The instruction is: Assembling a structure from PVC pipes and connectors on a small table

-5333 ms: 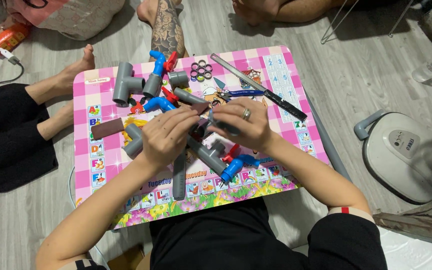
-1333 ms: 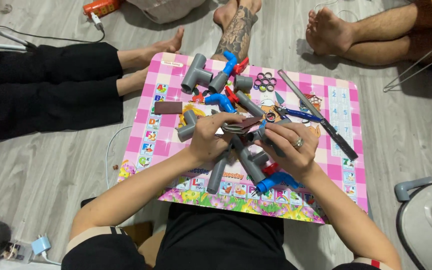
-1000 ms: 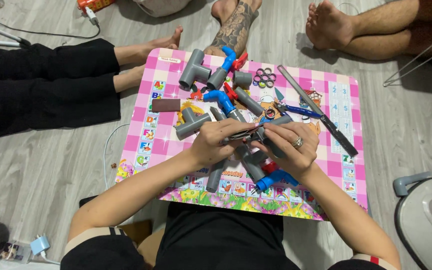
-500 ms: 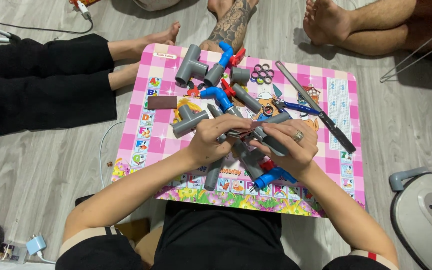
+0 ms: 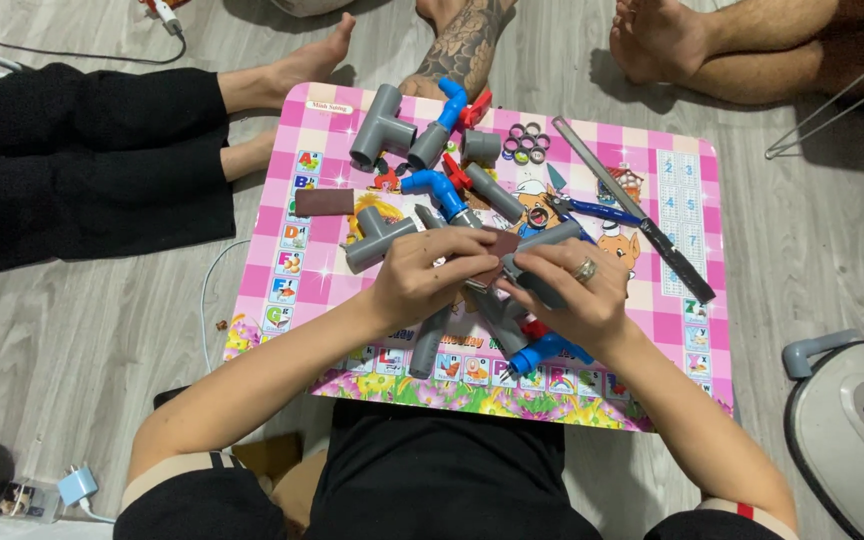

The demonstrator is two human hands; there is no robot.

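My left hand [image 5: 430,272] pinches a small brown sheet, like sandpaper [image 5: 497,250], against the end of a grey plastic pipe [image 5: 549,250]. My right hand [image 5: 577,295], with a ring on one finger, grips that pipe. Both hands are over the middle of a pink checkered folding table [image 5: 677,330]. Around them lie grey pipe fittings: a tee [image 5: 380,124], an elbow [image 5: 377,238], short straight pieces [image 5: 429,340], plus blue valves with red handles [image 5: 542,350].
A brown block [image 5: 324,201], a cluster of small rings [image 5: 526,143], a long metal ruler [image 5: 632,205] and blue-handled pliers [image 5: 592,210] lie on the table. Other people's bare feet and legs [image 5: 672,40] edge the far side. A grey appliance [image 5: 852,420] stands at right.
The camera view has shifted slightly. My hands stay together at the table's middle, still working the brown sheet on the grey pipe's end.
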